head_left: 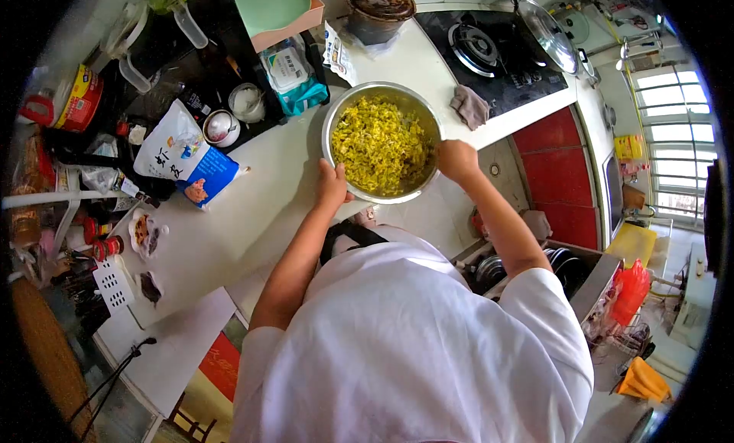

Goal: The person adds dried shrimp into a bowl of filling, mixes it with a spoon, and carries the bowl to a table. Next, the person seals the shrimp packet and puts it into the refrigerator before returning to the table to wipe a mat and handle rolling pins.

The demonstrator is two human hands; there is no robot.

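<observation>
A round stainless steel bowl [330, 114] holds a heap of chopped yellow-green food [384, 145], perhaps egg with greens. My left hand [333, 186] grips its near left side, thumb up against the outer wall. My right hand [457, 160] is closed at the right rim; its fingertips are hidden behind the knuckles. The bowl is at the front edge of the white counter [252, 191], tilted slightly if at all. Left of it stands a white and blue food pouch [183, 152].
A gas hob [489, 53] with a lidded pan [544, 34] is at the back right, a grey cloth [469, 107] before it. Small jars [222, 128], a wipes pack [289, 70] and a dark pot [376, 15] line the back. An open drawer [592, 286] holds dishes.
</observation>
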